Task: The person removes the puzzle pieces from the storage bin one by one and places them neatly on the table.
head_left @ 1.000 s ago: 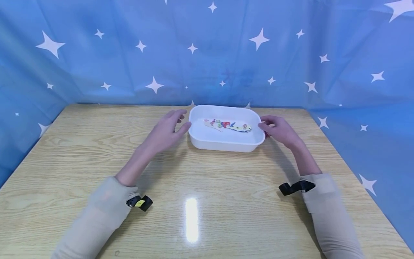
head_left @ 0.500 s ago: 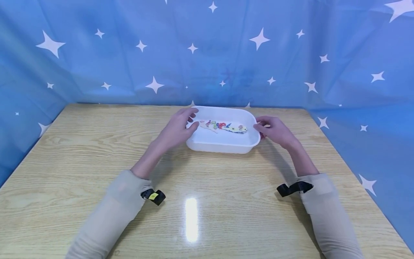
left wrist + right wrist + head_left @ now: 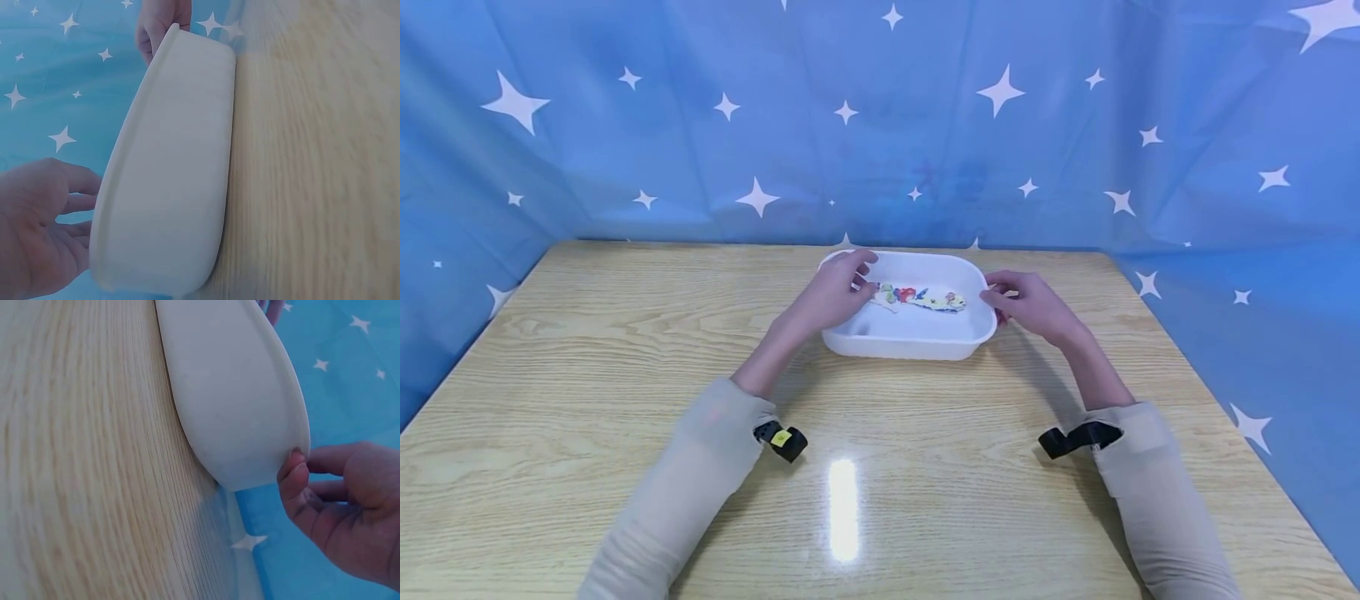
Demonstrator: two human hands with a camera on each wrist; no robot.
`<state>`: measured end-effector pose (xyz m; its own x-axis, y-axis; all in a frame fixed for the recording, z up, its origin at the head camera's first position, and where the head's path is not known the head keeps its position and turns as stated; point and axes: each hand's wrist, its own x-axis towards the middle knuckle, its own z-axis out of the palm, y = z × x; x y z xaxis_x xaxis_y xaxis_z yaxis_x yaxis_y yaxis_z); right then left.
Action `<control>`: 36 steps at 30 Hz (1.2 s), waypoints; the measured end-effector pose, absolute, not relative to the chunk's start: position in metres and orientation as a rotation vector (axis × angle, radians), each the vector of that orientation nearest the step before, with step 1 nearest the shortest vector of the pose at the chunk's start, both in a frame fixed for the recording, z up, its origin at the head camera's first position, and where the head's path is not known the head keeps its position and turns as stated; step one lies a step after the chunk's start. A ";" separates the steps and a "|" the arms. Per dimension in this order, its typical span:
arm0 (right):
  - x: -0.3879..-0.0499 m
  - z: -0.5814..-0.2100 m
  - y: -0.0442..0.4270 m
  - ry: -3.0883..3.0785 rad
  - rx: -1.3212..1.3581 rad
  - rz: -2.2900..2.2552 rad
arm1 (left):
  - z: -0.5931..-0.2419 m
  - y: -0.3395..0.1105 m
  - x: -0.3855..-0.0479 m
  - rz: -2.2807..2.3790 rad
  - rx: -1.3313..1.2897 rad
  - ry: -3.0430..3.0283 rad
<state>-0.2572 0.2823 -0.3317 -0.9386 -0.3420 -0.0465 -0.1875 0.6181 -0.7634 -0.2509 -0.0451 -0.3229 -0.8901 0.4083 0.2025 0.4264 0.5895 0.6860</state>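
Note:
A white oval-cornered basin (image 3: 917, 348) stands near the table's far edge. Inside it lies a thin strip of colourful printed pieces (image 3: 936, 302), its left end hidden behind my left hand (image 3: 831, 296). That hand hangs over the basin's left part, fingers relaxed and bent a little, holding nothing. In the left wrist view the left hand (image 3: 44, 219) is beside the basin's rim (image 3: 115, 169). My right hand (image 3: 1033, 307) pinches the rim at the right end; the right wrist view shows its fingers (image 3: 297, 478) curled under the rim.
The wood-grain table (image 3: 925, 467) spreads in front of the basin, with a bright light reflection (image 3: 844, 508) on it. Behind hangs a blue cloth (image 3: 805, 150) with white stars. Black devices are strapped at the left wrist (image 3: 786, 442) and right wrist (image 3: 1078, 437).
The basin has slid left and slightly nearer, with the right hand on its rim. My left hand has moved right, from beside the basin's left end to over its interior.

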 end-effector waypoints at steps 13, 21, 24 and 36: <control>-0.256 -0.331 0.279 2.652 -0.437 -1.192 | -0.332 -0.034 -0.269 -1.225 -0.600 -2.948; -0.256 -0.330 0.280 2.659 -0.440 -1.176 | -0.330 -0.030 -0.271 -1.172 -0.479 -3.119; -0.256 -0.331 0.281 2.655 -0.433 -1.174 | -0.334 -0.028 -0.275 -1.159 -0.479 -3.139; -0.257 -0.332 0.281 2.659 -0.452 -1.167 | -0.346 -0.025 -0.281 -1.023 -0.486 -3.086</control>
<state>-0.2572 0.2810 -0.3320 -0.9328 -0.3553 -0.0610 -0.1956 0.6410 -0.7422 -0.2809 -0.0249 -0.3465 -0.9460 0.3210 -0.0444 0.2310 0.7640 0.6024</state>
